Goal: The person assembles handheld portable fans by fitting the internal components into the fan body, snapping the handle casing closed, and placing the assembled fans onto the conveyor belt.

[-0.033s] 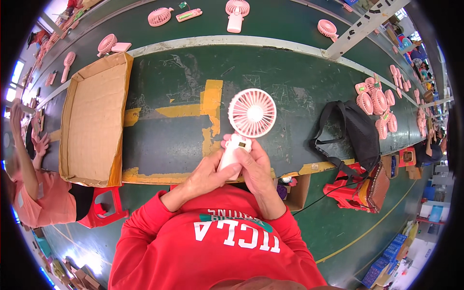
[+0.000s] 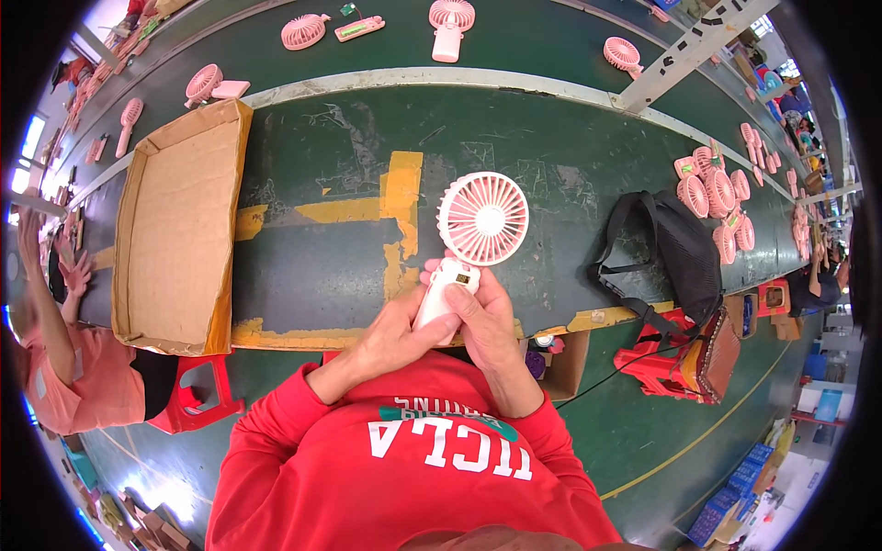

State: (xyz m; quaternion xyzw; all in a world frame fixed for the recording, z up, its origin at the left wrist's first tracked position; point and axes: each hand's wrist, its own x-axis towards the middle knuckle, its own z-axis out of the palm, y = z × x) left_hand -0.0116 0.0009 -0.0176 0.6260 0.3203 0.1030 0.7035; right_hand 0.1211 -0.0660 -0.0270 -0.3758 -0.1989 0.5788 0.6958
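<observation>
Both my hands hold one pale pink handheld fan [image 2: 483,218] by its handle, above the near edge of the green workbench [image 2: 322,275]. Its round slatted head points up and away from me, and a small dark display window shows on the upper handle. My left hand [image 2: 390,332] is wrapped round the handle's left side, with some fingers hidden behind it. My right hand [image 2: 487,321] grips from the right, its thumb lying on the front of the handle just below the display.
An open cardboard tray [image 2: 179,230] lies on the bench at left. To the right are a black bag [image 2: 680,253] and a cluster of pink fans [image 2: 717,195]. More fans [image 2: 450,29] lie beyond the metal rail. A co-worker's arm [image 2: 55,321] reaches in at far left.
The fan's head has shifted very slightly right and down, and its display looks brighter. Both hands keep their hold. At far left, the co-worker's hands have moved a little.
</observation>
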